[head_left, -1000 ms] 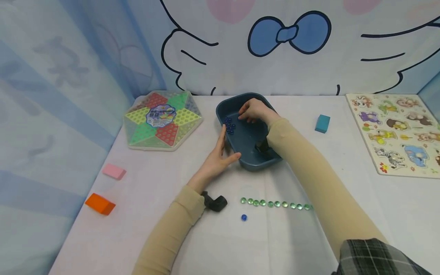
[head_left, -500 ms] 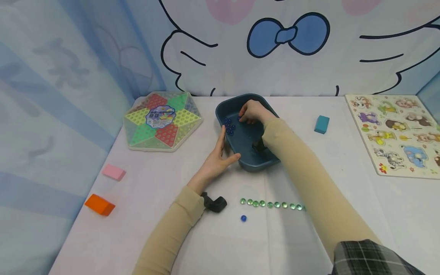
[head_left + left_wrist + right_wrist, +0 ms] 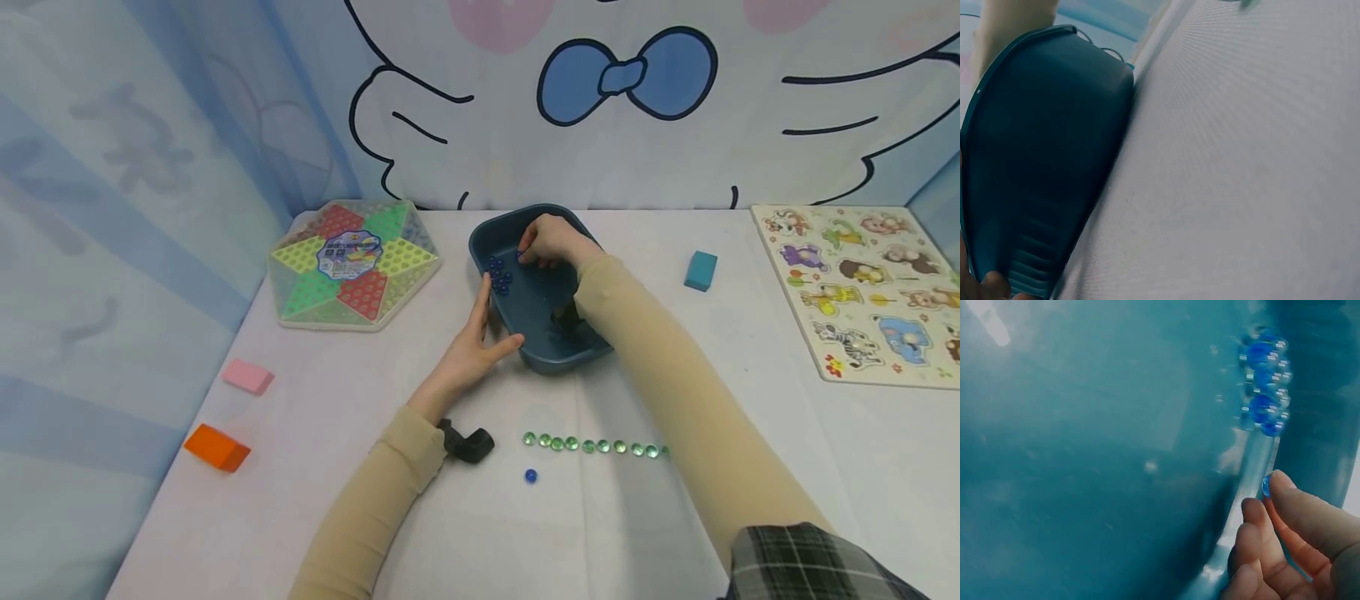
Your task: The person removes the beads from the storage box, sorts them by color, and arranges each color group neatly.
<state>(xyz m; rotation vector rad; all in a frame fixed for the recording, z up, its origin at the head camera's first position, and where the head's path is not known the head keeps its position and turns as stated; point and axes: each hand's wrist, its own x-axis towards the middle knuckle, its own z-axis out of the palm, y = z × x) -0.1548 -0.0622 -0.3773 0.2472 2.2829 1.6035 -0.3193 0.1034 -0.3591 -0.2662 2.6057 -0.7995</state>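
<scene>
My right hand (image 3: 555, 239) is inside a dark teal plastic basin (image 3: 536, 312), its thumb and fingers pinching a small blue glass marble (image 3: 1266, 485). Beside it, several more blue marbles (image 3: 1263, 381) lie clustered along the basin's side, at the left in the head view. My left hand (image 3: 468, 354) touches the outside of the basin with index finger and thumb spread. Its fingertips (image 3: 996, 286) show against the ribbed wall in the left wrist view. One blue marble (image 3: 531, 476) lies on the white table, near a row of green glass pieces (image 3: 603, 447).
A hexagonal checkers box (image 3: 354, 265) stands left of the basin. An animal puzzle board (image 3: 862, 292) lies at the right, with a teal block (image 3: 701, 271) between. Pink (image 3: 248, 377) and orange (image 3: 217, 447) blocks sit near the left edge. A patterned curtain (image 3: 465, 158) hangs behind.
My right hand has shifted slightly within the basin, and a blue marble has come into sight between its fingertips. The left hand has stayed at the basin's side.
</scene>
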